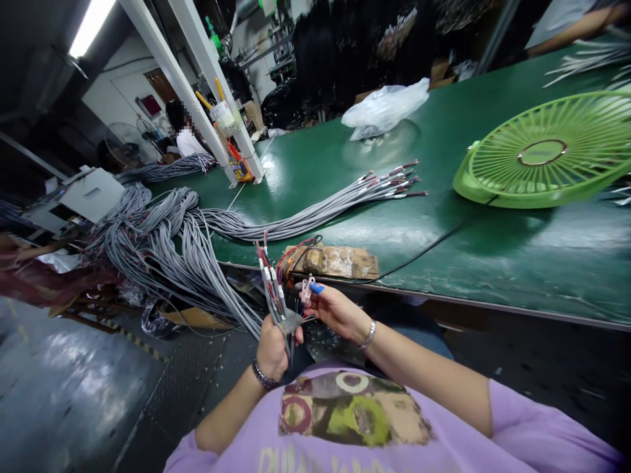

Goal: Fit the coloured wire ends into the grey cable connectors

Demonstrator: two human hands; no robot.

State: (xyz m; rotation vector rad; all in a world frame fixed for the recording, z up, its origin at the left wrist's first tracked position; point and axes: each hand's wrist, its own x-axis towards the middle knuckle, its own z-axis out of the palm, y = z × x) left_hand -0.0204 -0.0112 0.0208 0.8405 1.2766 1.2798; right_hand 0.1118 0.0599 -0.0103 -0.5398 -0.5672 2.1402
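Note:
My left hand [273,348] is closed around a small bunch of grey cables [269,289], whose stripped ends point up with thin coloured wires and white sleeves showing. A flat grey piece [290,323] lies across its fingers; I cannot tell what it is. Just to the right, my right hand [340,314] pinches a small pale pink piece [307,289] of unclear kind beside the cable ends. Something bright blue [316,288] covers a fingertip there. Beyond both hands, a wooden block [340,261] wrapped in clear tape sits at the bench edge with red and black wires.
A green bench [424,243] carries a long bundle of grey cables [296,220], a green fan [542,154] and a plastic bag [387,108]. More cables [172,230] hang off its left end. White posts [211,85] rise from the bench. Other people are at the far left and top right.

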